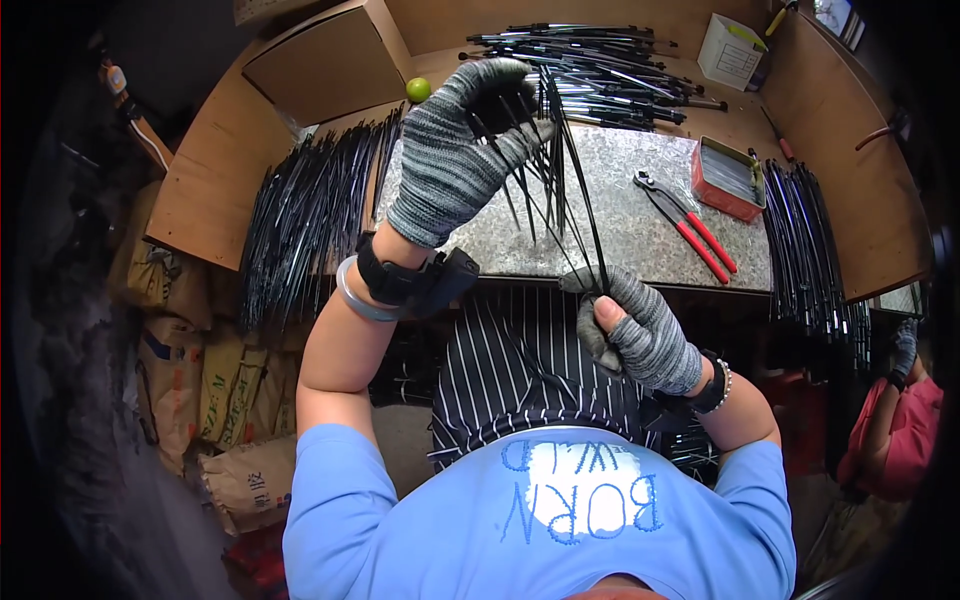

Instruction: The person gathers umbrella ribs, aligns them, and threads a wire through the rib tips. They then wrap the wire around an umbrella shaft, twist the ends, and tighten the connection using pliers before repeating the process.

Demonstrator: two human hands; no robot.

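My left hand (450,150), in a grey striped knit glove, is raised over the metal-topped bench (640,160). Its curled fingers hold a loose bunch of thin black cables (556,150), some poking out between the fingers. Lower down and to the right, my right hand (640,330) wears a similar glove with the thumb tip bare. Thumb and fingers close around the lower ends of one or more of those cables, just off the bench's front edge. The exact grip inside each hand is partly hidden.
Piles of black cables lie at the left (310,210), back (590,70) and right (810,240). Red-handled pliers (690,225) and a red open tin (727,180) sit on the bench. A cardboard box (330,60) and green ball-like item (418,90) stand behind. Another person (895,430) works at right.
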